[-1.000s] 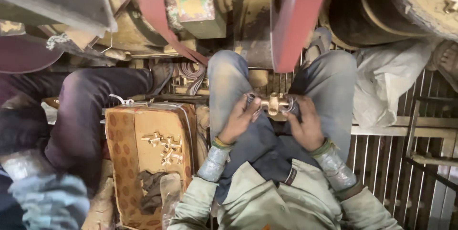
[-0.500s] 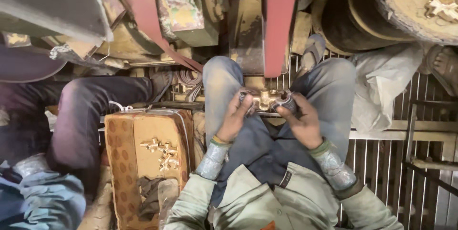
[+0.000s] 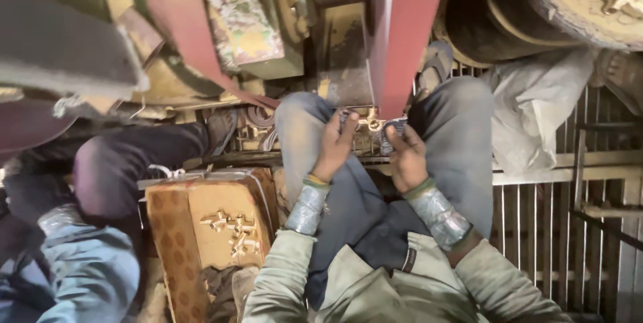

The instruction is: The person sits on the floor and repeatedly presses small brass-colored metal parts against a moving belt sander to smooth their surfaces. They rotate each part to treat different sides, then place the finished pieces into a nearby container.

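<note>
Two sets of fingers (image 3: pixel 348 124) close on one small brass fitting (image 3: pixel 370 122), the left hand (image 3: pixel 335 149) and right hand (image 3: pixel 405 157) holding it from either side above the knees, touching the lower end of the red sanding belt (image 3: pixel 402 35). Left of the left knee, a cardboard box (image 3: pixel 201 229) holds more brass fittings (image 3: pixel 231 229), beside a co-worker's dark trouser leg (image 3: pixel 127 169).

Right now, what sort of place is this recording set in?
Likely a small metal-polishing workshop: a red abrasive belt runs on a grimy machine, both hands hold a small brass fitting at it, and more brass fittings lie on a cardboard box.
</note>
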